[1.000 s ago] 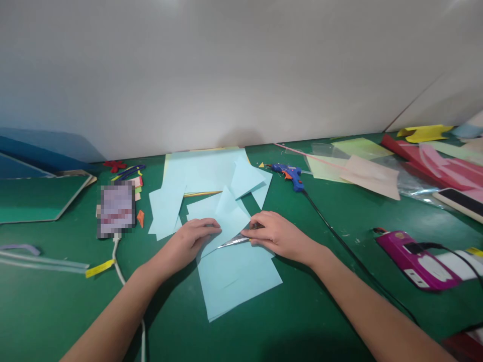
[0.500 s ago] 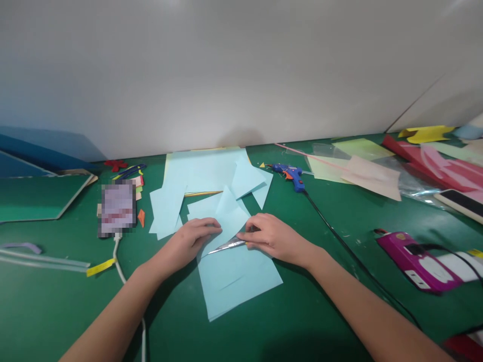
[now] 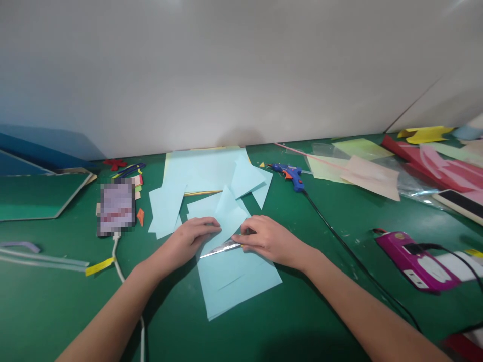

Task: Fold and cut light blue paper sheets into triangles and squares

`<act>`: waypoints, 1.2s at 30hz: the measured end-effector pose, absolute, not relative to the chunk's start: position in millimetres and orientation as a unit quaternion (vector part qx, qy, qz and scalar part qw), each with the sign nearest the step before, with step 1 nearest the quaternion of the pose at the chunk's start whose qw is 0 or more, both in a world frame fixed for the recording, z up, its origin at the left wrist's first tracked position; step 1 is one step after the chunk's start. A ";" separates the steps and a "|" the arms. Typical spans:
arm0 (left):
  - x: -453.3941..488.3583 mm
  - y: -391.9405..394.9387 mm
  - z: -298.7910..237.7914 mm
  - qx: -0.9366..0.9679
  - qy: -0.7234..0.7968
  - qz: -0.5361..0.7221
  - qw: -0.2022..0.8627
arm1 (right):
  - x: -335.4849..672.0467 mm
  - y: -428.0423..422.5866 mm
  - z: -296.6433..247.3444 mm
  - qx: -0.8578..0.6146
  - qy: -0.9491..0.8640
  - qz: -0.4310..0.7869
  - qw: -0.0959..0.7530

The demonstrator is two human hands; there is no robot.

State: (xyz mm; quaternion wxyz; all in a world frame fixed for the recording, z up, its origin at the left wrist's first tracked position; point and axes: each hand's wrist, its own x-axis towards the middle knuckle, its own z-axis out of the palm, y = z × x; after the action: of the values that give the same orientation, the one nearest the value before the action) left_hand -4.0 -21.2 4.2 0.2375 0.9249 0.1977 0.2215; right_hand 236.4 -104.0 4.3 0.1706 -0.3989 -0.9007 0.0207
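Leftward slid my right hand (image 3: 263, 237), blade (image 3: 222, 248) pinched in it, tip now near the left end of the flap (image 3: 229, 215) — so this pass looks nearly through — while my left hand (image 3: 190, 237) rests on the flap, pressing or pinching I can't tell.
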 end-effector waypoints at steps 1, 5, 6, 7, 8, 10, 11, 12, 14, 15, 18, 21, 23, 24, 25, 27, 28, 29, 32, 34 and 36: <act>-4.1 -21.0 4.1 0.924 0.199 0.220 0.239 | 236.1 -103.9 3.8 -0.400 -0.900 0.021 0.171; -5.8 -19.9 2.2 0.921 0.209 0.221 0.242 | 235.9 -104.9 5.0 -0.377 -0.909 0.035 0.173; -6.4 -19.8 1.7 0.920 0.212 0.218 0.245 | 237.0 -105.8 6.4 -0.367 -0.912 0.046 0.177; -6.9 -19.8 1.2 0.919 0.215 0.215 0.250 | 238.9 -106.9 8.1 -0.359 -0.913 0.063 0.186; -7.4 -20.1 0.8 0.918 0.219 0.212 0.255 | 241.8 -108.2 10.1 -0.355 -0.910 0.083 0.199; -8.2 -21.1 0.1 0.913 0.229 0.212 0.263 | 250.5 -110.8 13.9 -0.367 -0.889 0.126 0.242; -8.3 -21.9 -0.3 0.910 0.235 0.217 0.264 | 255.9 -111.8 15.4 -0.386 -0.874 0.138 0.260; -8.4 -22.8 -0.6 0.907 0.241 0.224 0.264 | 261.4 -112.5 16.3 -0.412 -0.856 0.137 0.279; -8.0 -25.3 -1.4 0.901 0.253 0.244 0.253 | 271.8 -112.5 16.6 -0.481 -0.817 0.107 0.300; -7.6 -26.7 -1.6 0.898 0.264 0.256 0.241 | 276.1 -111.9 16.0 -0.515 -0.798 0.089 0.300; -5.6 -31.9 -1.4 0.888 0.322 0.272 0.183 | 284.0 -108.8 11.6 -0.584 -0.763 0.046 0.274; -3.1 -36.9 -0.6 0.888 0.369 0.236 0.140 | 286.4 -106.0 6.2 -0.612 -0.753 0.020 0.241; -2.3 -38.8 -0.6 0.894 0.373 0.208 0.137 | 286.3 -104.8 3.8 -0.621 -0.751 0.003 0.225; -2.3 -39.2 -0.8 0.895 0.373 0.201 0.140 | 285.7 -104.4 3.3 -0.622 -0.752 -0.006 0.218; -2.5 -39.2 -1.1 0.895 0.372 0.198 0.144 | 284.7 -104.1 3.3 -0.621 -0.754 -0.015 0.211; -3.5 -38.9 -1.4 0.893 0.371 0.202 0.151 | 281.4 -104.2 5.2 -0.615 -0.760 -0.026 0.208; -4.0 -38.8 -1.3 0.892 0.370 0.205 0.157 | 279.1 -104.5 6.7 -0.610 -0.763 -0.027 0.212; -4.6 -38.9 -0.9 0.892 0.368 0.205 0.165 | 276.4 -105.1 8.3 -0.603 -0.766 -0.023 0.220; -5.8 -40.3 1.5 0.894 0.348 0.204 0.194 | 267.5 -107.7 11.9 -0.585 -0.769 0.021 0.257; -6.3 -41.8 3.5 0.894 0.333 0.214 0.211 | 262.0 -109.5 11.9 -0.576 -0.763 0.069 0.285; -6.4 -43.3 5.1 0.893 0.314 0.233 0.224 | 257.0 -110.8 10.3 -0.569 -0.750 0.121 0.314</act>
State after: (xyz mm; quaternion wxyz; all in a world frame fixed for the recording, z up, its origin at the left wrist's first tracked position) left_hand -6.4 -43.3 5.1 0.2242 0.8925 0.3143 0.2331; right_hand 257.0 -110.8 10.3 0.3144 -0.5694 -0.7498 0.1213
